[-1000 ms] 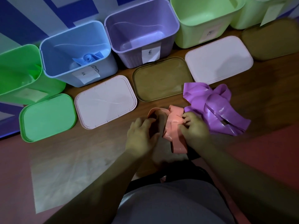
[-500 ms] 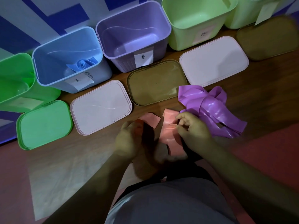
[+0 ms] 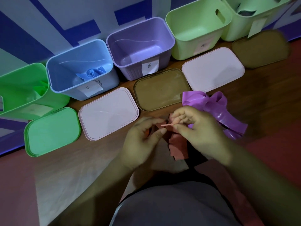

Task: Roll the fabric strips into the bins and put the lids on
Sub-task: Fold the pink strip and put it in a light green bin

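Left hand [image 3: 143, 139] and right hand [image 3: 202, 134] pinch the pink strip [image 3: 178, 148] — rolling looks underway. Next, likely: tight, even turns.

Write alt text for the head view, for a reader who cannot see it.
A left hand and right hand pinch a pink fabric strip over a wooden surface, a loose purple strip beside the right hand. Behind, open bins stand in a row, the blue bin holding a blue roll, with lids lying flat in front.
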Tool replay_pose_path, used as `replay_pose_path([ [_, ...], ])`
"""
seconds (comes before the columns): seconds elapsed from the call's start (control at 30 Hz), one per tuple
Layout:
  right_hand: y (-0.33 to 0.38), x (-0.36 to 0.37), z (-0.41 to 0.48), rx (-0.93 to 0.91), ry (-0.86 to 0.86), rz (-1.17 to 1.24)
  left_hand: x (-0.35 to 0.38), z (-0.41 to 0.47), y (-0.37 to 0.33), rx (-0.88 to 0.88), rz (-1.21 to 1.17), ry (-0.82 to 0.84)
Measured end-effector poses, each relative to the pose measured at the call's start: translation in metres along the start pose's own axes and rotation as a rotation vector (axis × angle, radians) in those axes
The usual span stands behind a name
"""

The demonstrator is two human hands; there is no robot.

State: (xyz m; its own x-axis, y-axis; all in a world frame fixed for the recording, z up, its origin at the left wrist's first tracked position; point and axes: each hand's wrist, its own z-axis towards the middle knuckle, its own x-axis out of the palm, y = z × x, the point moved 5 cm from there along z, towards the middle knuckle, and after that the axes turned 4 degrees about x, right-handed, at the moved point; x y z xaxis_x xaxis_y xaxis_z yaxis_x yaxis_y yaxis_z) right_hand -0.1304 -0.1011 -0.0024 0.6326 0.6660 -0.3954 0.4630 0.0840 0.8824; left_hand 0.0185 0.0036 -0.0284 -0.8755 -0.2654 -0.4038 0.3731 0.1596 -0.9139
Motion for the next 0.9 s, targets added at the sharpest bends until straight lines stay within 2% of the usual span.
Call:
replay_pose_path([
  [0.07,0.013,-0.002,-0.001,0.006,-0.01,0.03,-0.005,0.002,-0.012,0.025,-0.077,-0.016],
  [0.2,0.034,-0.004,-0.002,-0.013,-0.094,0.133,-0.027,0.003,-0.029,-0.037,-0.202,-0.132],
  [0.3,0.033,-0.003,-0.002,0.012,-0.153,0.216,-0.054,0.0,-0.04,-0.012,-0.232,-0.242],
  [0.4,0.024,0.006,0.001,0.045,-0.155,0.201,-0.081,-0.006,-0.043,0.01,-0.267,-0.307],
  [0.57,-0.027,0.034,0.022,0.156,-0.107,0.015,-0.102,-0.018,-0.036,-0.029,-0.195,-0.334],
  [0.73,-0.087,0.057,0.03,0.187,-0.002,-0.407,-0.094,-0.03,-0.013,-0.161,-0.045,-0.27],
  [0.8,-0.105,0.062,0.03,0.236,0.051,-0.53,-0.089,-0.035,-0.008,-0.212,0.003,-0.25],
  [0.9,-0.113,0.064,0.031,0.242,0.028,-0.632,-0.084,-0.039,-0.003,-0.253,-0.009,-0.235],
])
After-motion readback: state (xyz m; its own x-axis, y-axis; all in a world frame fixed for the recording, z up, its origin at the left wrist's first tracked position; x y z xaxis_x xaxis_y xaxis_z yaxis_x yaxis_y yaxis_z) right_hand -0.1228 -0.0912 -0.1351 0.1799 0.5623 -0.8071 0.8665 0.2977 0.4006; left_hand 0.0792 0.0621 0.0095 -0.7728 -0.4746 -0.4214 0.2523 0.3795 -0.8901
